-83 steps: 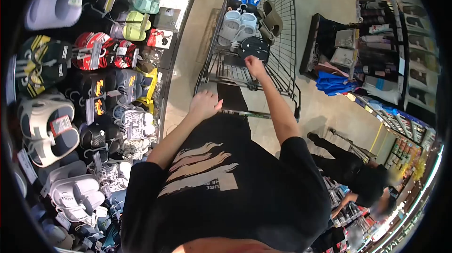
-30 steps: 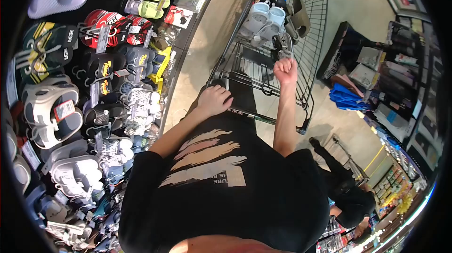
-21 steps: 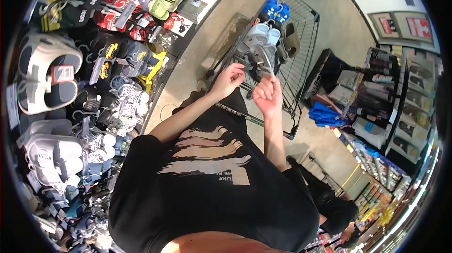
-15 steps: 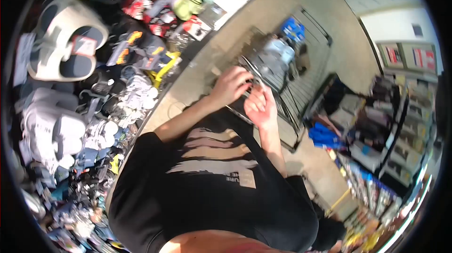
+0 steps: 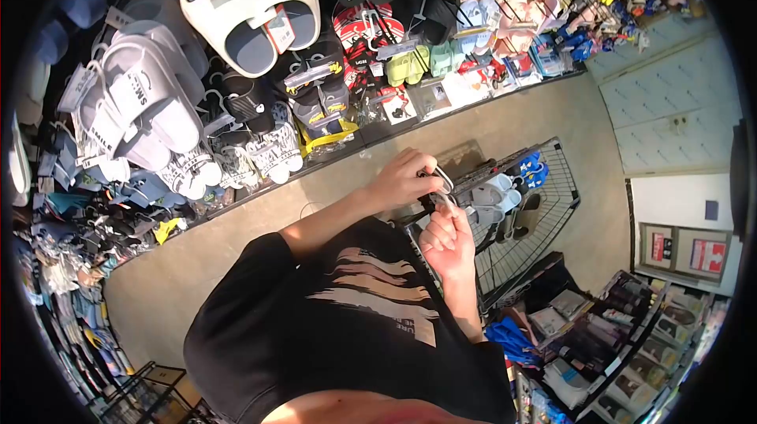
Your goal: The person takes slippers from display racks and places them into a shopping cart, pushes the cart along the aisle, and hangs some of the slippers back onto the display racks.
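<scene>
My left hand [image 5: 406, 179] is closed, its thumb and fingers pinching a small, pale hook-shaped loop [image 5: 445, 181] that looks like a slipper hanger. Just below it, my right hand [image 5: 447, 241] has its fingers curled in a pinch at the lower end of the same loop. Both hands are above the near end of a wire shopping cart [image 5: 569, 187]. Inside the cart are grey and light-blue clogs [image 5: 490, 197], brown shoes [image 5: 527, 217] and a blue patterned item [image 5: 534, 170].
A display of hanging slippers [image 5: 158, 108] runs along the left and far side, with large cream slides [image 5: 251, 10] nearest its top. On the right stand a dark bin of goods [image 5: 552, 298] and shelves of boxed shoes [image 5: 654, 345]. A black wire rack [image 5: 146, 392] is at lower left.
The view has turned, so the slipper display and cart sit differently in it and look sharper. Both hands stay together at the small loop, which now shows more clearly between them.
</scene>
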A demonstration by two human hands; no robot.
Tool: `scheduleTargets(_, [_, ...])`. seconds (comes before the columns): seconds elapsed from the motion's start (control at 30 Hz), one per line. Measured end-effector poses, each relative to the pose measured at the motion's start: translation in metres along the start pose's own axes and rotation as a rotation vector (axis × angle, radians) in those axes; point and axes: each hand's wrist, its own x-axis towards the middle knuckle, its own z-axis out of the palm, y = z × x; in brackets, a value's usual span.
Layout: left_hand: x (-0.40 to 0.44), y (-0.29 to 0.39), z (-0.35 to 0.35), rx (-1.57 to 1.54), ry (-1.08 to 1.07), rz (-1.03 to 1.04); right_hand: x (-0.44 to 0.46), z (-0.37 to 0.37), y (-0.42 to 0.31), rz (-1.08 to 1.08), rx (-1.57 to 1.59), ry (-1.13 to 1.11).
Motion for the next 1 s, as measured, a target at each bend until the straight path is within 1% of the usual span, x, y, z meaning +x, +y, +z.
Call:
scheduleTargets(0.1, [0.015,0.008,-0.021,-0.070,0.023,0.030,0.000,0.010,-0.003,0.004,0.005,0.017])
scheduleTargets(0.13, [0.013,0.011,-0.025,-0.090,-0.064,-0.025,0.000,0.014,-0.004,0.007,-0.002,0.005])
scheduleTargets(0.17, [0.016,0.012,-0.028,-0.092,-0.058,-0.014,0.000,0.018,-0.003,0.001,-0.013,0.000])
scheduleTargets(0.23, [0.024,0.019,-0.030,0.062,-0.067,0.001,-0.001,0.026,0.001,0.018,-0.042,-0.017])
scheduleTargets(0.27, [0.026,0.016,-0.028,0.043,-0.069,-0.008,-0.001,0.031,0.004,-0.010,-0.087,0.035])
scheduleTargets(0.3, [0.028,0.015,-0.027,0.025,-0.042,-0.010,0.000,0.034,0.003,-0.017,-0.094,0.035])
scheduleTargets(0.4, [0.039,0.013,-0.031,-0.049,-0.035,0.020,0.002,0.040,0.000,0.011,-0.087,-0.028])
scheduleTargets(0.47, [0.047,0.008,-0.033,-0.212,-0.039,0.028,0.004,0.046,0.000,0.012,-0.082,-0.047])
scheduleTargets(0.5, [0.049,0.002,-0.032,-0.215,-0.033,0.034,0.005,0.049,0.000,0.015,-0.066,-0.060])
scheduleTargets(0.53, [0.049,-0.006,-0.032,-0.262,-0.096,0.038,0.005,0.052,0.003,0.009,-0.075,-0.061])
scheduleTargets(0.57, [0.051,-0.010,-0.035,-0.309,-0.159,0.041,0.004,0.057,0.007,-0.020,-0.149,-0.048])
scheduleTargets(0.63, [0.057,-0.017,-0.041,-0.279,-0.112,0.073,0.004,0.065,0.012,-0.073,-0.299,-0.020])
scheduleTargets(0.67, [0.057,-0.024,-0.045,-0.270,-0.137,-0.025,0.000,0.061,0.012,-0.111,-0.416,-0.035])
scheduleTargets(0.7, [0.057,-0.030,-0.051,-0.260,-0.163,-0.125,-0.003,0.056,0.012,-0.108,-0.423,-0.035])
scheduleTargets(0.73, [0.062,-0.039,-0.059,-0.219,-0.134,-0.149,-0.006,0.051,0.012,-0.146,-0.583,-0.030])
scheduleTargets(0.77, [0.071,-0.038,-0.073,-0.154,-0.102,-0.223,-0.009,0.044,0.011,-0.185,-0.744,-0.025])
scheduleTargets(0.8, [0.077,-0.045,-0.081,-0.063,-0.021,-0.200,-0.010,0.033,0.007,-0.202,-0.776,-0.072])
scheduleTargets(0.83, [0.085,-0.052,-0.089,0.027,0.061,-0.176,-0.010,0.021,0.003,-0.203,-0.782,-0.075])
scheduleTargets(0.9, [0.108,-0.047,-0.117,0.124,0.085,-0.355,-0.007,-0.009,-0.008,-0.412,-0.801,0.097])
scheduleTargets(0.93, [0.114,-0.056,-0.125,0.175,0.156,-0.322,-0.007,-0.038,-0.025,-0.431,-0.727,0.101])
scheduleTargets(0.97, [0.122,-0.062,-0.134,0.226,0.211,-0.291,-0.006,-0.061,-0.033,-0.433,-0.730,0.098])
scheduleTargets(1.0, [0.132,-0.066,-0.141,0.261,0.268,-0.280,-0.005,-0.082,-0.040,-0.539,-0.707,0.226])
